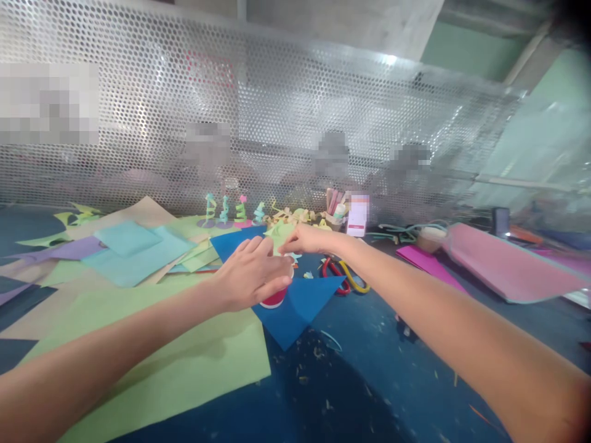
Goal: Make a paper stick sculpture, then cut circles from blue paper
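My left hand is curled around a small red-bottomed container that stands on a dark blue paper sheet. My right hand reaches in just above it, fingertips pinched at a small bit of light paper over the container's top. Both forearms stretch across the dark blue table. The container's top is hidden by my fingers.
Large green paper lies at front left, with light blue, purple and tan sheets behind it. Scissors with red and yellow handles lie right of the container. Small curled paper figures line the perforated metal screen. A pink sheet is at right.
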`<action>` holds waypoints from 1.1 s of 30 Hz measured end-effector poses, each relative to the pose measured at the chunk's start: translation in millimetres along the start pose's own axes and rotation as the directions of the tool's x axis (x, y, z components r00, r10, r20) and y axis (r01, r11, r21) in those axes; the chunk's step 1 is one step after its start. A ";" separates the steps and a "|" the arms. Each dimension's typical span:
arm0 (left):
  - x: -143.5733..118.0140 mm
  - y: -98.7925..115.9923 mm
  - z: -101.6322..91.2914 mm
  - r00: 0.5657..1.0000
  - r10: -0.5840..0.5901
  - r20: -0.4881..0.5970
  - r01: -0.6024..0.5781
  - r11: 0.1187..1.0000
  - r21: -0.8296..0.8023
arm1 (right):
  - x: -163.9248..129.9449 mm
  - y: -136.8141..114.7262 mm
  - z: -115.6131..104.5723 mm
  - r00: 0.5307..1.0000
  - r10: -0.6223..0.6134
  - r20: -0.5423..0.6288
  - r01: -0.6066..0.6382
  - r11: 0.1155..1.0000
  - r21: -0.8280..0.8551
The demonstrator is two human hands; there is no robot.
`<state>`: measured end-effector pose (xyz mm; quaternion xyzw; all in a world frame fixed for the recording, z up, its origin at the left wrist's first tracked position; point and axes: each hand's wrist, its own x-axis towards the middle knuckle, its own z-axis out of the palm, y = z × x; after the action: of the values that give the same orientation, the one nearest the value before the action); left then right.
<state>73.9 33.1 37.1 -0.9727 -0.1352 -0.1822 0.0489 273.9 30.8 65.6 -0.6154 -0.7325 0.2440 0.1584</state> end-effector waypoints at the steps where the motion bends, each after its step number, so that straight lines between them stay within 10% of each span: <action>1: 0.1 0.1 0.5 1.000 -0.003 -0.001 0.003 1.000 -0.005 | -6.3 -0.6 2.3 0.999 -0.001 -0.037 0.001 1.000 0.004; 9: 1.1 1.4 1.5 1.000 -0.001 -0.023 0.000 1.000 -0.028 | -50.4 11.2 28.8 0.955 0.066 -0.289 -0.048 0.996 0.069; 33: 1.1 3.9 3.6 0.999 0.001 -0.050 -0.003 0.998 -0.056 | -123.6 -9.6 87.0 0.848 0.062 -0.527 0.034 0.985 0.170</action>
<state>77.2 30.2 34.0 -0.9690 -0.1278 -0.2101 0.0253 243.4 -105.5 7.1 -0.6481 -0.6317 0.1285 0.4054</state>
